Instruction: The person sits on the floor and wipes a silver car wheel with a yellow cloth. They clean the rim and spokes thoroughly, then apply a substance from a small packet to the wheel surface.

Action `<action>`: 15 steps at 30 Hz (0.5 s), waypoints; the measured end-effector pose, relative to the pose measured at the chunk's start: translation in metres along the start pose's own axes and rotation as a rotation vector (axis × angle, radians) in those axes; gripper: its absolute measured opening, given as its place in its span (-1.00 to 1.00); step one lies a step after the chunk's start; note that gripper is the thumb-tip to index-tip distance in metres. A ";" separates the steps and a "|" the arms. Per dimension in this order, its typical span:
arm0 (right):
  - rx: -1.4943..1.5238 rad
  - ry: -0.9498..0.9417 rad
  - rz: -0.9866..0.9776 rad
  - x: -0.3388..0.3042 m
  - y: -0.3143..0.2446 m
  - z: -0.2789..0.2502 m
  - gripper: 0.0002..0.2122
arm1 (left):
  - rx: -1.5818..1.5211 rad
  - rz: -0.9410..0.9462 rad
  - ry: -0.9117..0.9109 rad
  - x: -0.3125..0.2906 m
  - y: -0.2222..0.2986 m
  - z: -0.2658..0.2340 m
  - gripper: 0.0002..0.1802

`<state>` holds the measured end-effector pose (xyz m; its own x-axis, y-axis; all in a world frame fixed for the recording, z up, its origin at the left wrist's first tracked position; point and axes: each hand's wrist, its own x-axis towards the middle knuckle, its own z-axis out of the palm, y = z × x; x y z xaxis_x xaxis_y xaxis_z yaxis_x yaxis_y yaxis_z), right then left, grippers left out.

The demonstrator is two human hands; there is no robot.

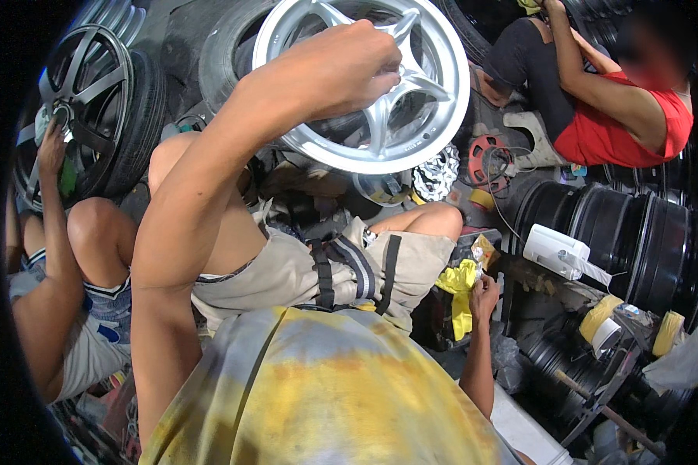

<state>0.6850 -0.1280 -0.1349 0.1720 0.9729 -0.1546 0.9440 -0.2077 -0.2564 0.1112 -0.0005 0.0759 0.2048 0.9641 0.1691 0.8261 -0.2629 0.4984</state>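
Note:
A silver multi-spoke alloy wheel (377,124) stands tilted in front of me, its face toward me. My left hand (364,66) reaches across to its middle, the fingers curled closed at the hub and a spoke; the fingertips are partly hidden. Low at my right side, my right hand (485,297) is closed in a pinch at the edge of a bright yellow cloth (461,304). The cloth hangs over a dark, cluttered container beside my right knee.
A tyre (223,48) lies behind the wheel. At left, another person's hand (52,147) touches a dark multi-spoke wheel (93,89). A person in a red top (613,128) sits at far right. Black rims (628,232), a white device (554,252) and a red reel (488,161) crowd the right.

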 end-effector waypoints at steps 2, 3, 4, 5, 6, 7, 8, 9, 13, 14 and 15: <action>0.038 0.032 0.038 -0.001 0.013 0.007 -0.79 | 0.000 -0.010 -0.013 0.001 0.000 0.001 -0.78; 0.090 0.055 0.087 0.001 0.031 0.017 -0.80 | -0.013 -0.006 -0.009 0.001 -0.001 0.002 -0.77; 0.145 0.074 0.130 0.004 0.042 0.024 -0.81 | -0.021 -0.008 -0.004 0.001 -0.001 0.002 -0.77; 0.209 0.020 0.248 0.007 0.044 0.024 -0.82 | -0.026 -0.014 0.003 0.001 -0.002 0.001 -0.77; 0.271 -0.035 0.365 0.011 0.046 0.025 -0.82 | -0.018 -0.017 0.006 0.000 -0.003 0.001 -0.77; 0.332 -0.092 0.481 0.014 0.047 0.026 -0.82 | -0.010 -0.019 0.010 -0.001 -0.004 0.002 -0.77; 0.342 -0.146 0.484 0.016 0.051 0.026 -0.89 | -0.004 -0.021 0.015 -0.001 -0.005 0.001 -0.77; 0.296 -0.101 0.447 0.017 0.053 0.030 -0.89 | -0.014 -0.027 0.021 0.000 -0.005 0.000 -0.77; 0.050 0.035 0.280 0.014 0.054 0.040 -0.84 | -0.002 -0.022 0.075 0.000 -0.013 -0.007 -0.77; -0.020 0.048 0.231 0.010 0.044 0.034 -0.82 | -0.002 -0.030 0.092 0.000 -0.017 -0.010 -0.77; -0.090 0.062 0.180 0.008 0.037 0.027 -0.79 | -0.004 -0.037 0.111 -0.002 -0.021 -0.013 -0.77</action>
<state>0.7136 -0.1312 -0.1717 0.3547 0.9258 -0.1307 0.9172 -0.3717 -0.1435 0.0870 0.0027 0.0760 0.1150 0.9630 0.2438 0.8301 -0.2279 0.5089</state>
